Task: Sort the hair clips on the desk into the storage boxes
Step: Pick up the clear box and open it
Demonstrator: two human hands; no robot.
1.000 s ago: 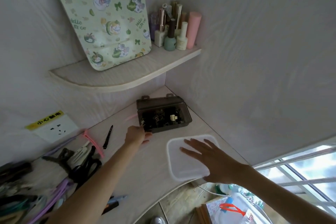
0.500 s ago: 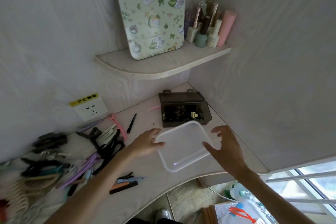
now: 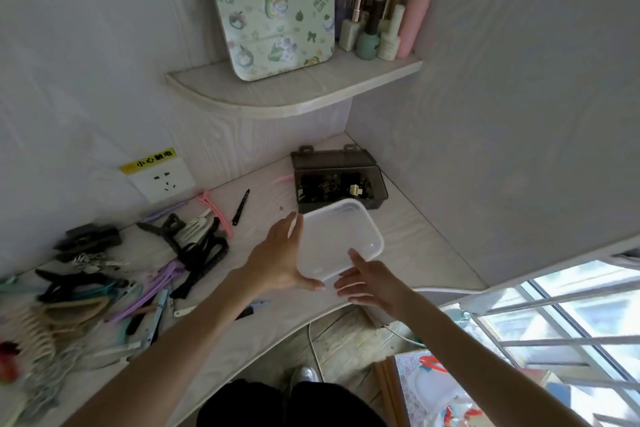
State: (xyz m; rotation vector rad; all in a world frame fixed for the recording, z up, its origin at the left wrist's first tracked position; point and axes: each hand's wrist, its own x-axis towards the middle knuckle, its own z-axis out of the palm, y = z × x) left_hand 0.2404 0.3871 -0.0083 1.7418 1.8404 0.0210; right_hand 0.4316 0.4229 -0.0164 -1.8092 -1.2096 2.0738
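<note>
Translucent white plastic made up the box (image 3: 341,241), a shallow rounded rectangle with nothing visible inside it. It sat near the front edge of the worktop (image 3: 433,253), its far rim overlapping the dark box (image 3: 337,180) in this view. The left hand (image 3: 280,262) held its left side, fingers along the edge and thumb by the near corner. The right hand (image 3: 369,282) met the near right corner with relaxed fingers spread under or against the rim; whether it truly gripped could not be told.

The dark box, smoky and see-through with its lid tipped back, held a heap of small dark clips and one cream one, so part of the sorting looked done. Most seemed left: left of the white box lay a wide scatter of clips (image 3: 194,246), among them black claws, purple and pink long clips, silver ones and a beige comb-like piece at the far left. A lone black clip (image 3: 241,207) lay between that scatter and the dark box.

Above the dark box, a corner shelf (image 3: 294,94) carried bottles and a patterned board, and a wall socket (image 3: 162,180) sat behind the scatter.
</note>
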